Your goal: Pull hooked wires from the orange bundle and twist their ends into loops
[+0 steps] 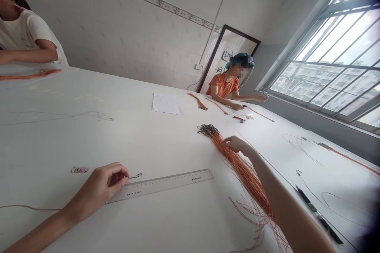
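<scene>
My left hand (pixel 108 180) is closed in a pinch on a fish hook (pixel 136 176) at the upper left end of a clear ruler (pixel 166 184). The hook's bend points right, past my fingertips, and a thin reddish line (pixel 32 208) runs out left beneath my wrist. Over a long bundle of orange fishing lines (pixel 240 166), my right hand (pixel 236 144) has its fingers drawn together, the tips against the strands. Whether a single strand is between them, I cannot make out. Dark hooks (pixel 209 129) cluster at the bundle's far end.
A small red-and-white packet (pixel 79 170) lies left of my left hand. Farther back is a white paper sheet (pixel 166 103). A black pen-like tool (pixel 319 213) and loose hooked lines lie right. Two people, one in orange (pixel 224 85), one in white (pixel 29 33), sit across the table.
</scene>
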Tool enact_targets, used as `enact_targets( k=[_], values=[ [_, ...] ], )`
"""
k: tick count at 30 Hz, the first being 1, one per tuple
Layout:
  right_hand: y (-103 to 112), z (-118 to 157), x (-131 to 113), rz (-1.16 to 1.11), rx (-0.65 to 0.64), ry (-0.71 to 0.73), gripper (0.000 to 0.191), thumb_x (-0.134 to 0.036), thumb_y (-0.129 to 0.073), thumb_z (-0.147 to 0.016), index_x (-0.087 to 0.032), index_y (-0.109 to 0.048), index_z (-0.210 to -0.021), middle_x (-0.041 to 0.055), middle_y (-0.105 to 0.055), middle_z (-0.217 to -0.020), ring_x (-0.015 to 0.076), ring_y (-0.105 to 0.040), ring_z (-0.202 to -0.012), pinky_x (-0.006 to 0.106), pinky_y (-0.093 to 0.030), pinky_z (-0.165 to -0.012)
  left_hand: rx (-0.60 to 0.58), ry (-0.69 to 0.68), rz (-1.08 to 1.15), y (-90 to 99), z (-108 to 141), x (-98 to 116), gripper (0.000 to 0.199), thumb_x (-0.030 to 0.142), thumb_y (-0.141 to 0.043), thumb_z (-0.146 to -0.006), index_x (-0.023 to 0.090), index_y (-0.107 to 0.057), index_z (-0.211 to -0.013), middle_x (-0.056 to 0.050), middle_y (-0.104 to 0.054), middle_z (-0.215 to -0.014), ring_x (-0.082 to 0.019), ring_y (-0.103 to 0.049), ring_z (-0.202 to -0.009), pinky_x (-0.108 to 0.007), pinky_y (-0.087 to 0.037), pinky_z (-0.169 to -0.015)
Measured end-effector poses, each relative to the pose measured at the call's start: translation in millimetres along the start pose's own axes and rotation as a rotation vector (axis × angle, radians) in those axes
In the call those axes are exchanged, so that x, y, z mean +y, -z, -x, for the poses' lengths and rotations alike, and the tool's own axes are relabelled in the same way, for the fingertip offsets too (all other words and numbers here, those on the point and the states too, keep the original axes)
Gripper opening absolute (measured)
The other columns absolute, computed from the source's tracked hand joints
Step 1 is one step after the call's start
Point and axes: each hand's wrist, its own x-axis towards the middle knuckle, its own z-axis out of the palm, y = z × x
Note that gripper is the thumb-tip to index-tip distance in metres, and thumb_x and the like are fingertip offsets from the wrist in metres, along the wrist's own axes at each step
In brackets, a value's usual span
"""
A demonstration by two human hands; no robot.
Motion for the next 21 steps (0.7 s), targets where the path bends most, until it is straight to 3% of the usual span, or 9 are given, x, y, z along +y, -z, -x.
enact_targets(
  k=[6,11,16,21],
  values=[
    [-5,11,-3,0.074,0.000,0.048,0.016,-0.030,-0.061,-0.068,-0.015,-0.056,-0.064,-0.0063,-0.038,-0.040,0.0066,-0.035,-0.042,0.022,-0.026,-0.047,0.003,-0.006,-0.004,0.3,1,0,0.028,0.047,-0.047,-0.079,0.022,-0.058,-0.073,0.001,-0.056,-0.068,-0.013,-0.042,-0.059,-0.022,-0.034,-0.054],
    [1,37,-8,0.105,-0.108,0.147,0.025,-0.037,-0.059,-0.069,-0.016,-0.055,-0.057,0.0017,-0.062,-0.058,0.0114,-0.052,-0.058,0.025,-0.039,-0.063,-0.001,-0.005,-0.006,1.3,2,1,0.030,0.048,-0.046,-0.080,0.022,-0.058,-0.073,0.001,-0.056,-0.069,-0.013,-0.041,-0.059,-0.022,-0.034,-0.054],
    [7,61,-10,0.096,-0.089,0.211,0.027,-0.040,-0.053,-0.076,-0.016,-0.057,-0.064,0.0031,-0.065,-0.067,0.0133,-0.056,-0.068,0.026,-0.041,-0.074,0.001,-0.009,0.002,0.8,2,1,0.030,0.048,-0.046,-0.080,0.021,-0.058,-0.073,0.001,-0.056,-0.070,-0.013,-0.041,-0.059,-0.022,-0.034,-0.054],
    [6,61,-1,0.061,-0.047,0.107,0.020,-0.031,-0.050,-0.080,-0.015,-0.058,-0.088,0.0022,-0.062,-0.061,0.0105,-0.056,-0.058,0.022,-0.042,-0.057,0.015,-0.026,-0.007,0.9,1,2,0.030,0.047,-0.046,-0.080,0.020,-0.059,-0.072,0.000,-0.055,-0.068,-0.013,-0.042,-0.059,-0.022,-0.034,-0.054]
  ],
)
